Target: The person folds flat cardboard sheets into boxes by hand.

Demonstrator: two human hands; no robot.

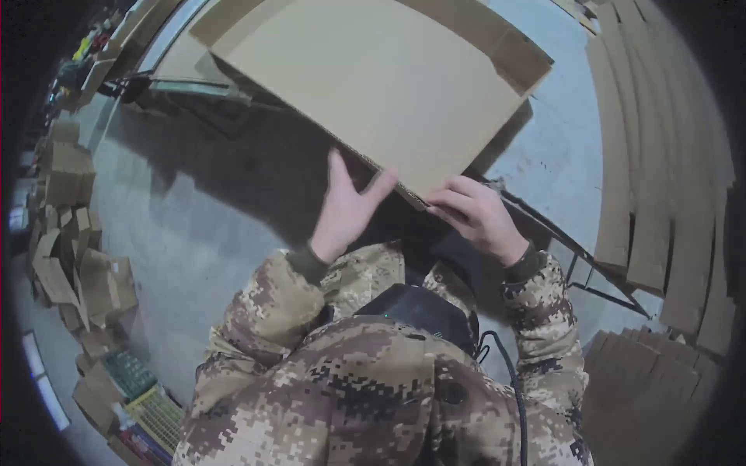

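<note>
Both hands, left hand (pixel 346 203) and right hand (pixel 475 216), close their grip on a flat, plain brown cardboard sheet (pixel 381 85).

A packing warehouse or workshop: bare grey concrete floor (pixel 194 225), overlapping rows of flattened brown cardboard sheets (pixel 660 179), and heaped folded brown cartons (pixel 78 272).

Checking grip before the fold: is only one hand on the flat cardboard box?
No, both the left hand and right hand grip the flat cardboard box at its near edge.

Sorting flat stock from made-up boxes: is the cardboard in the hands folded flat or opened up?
Flat. The cardboard shows one broad face, both hands gripping its near edge.
</note>
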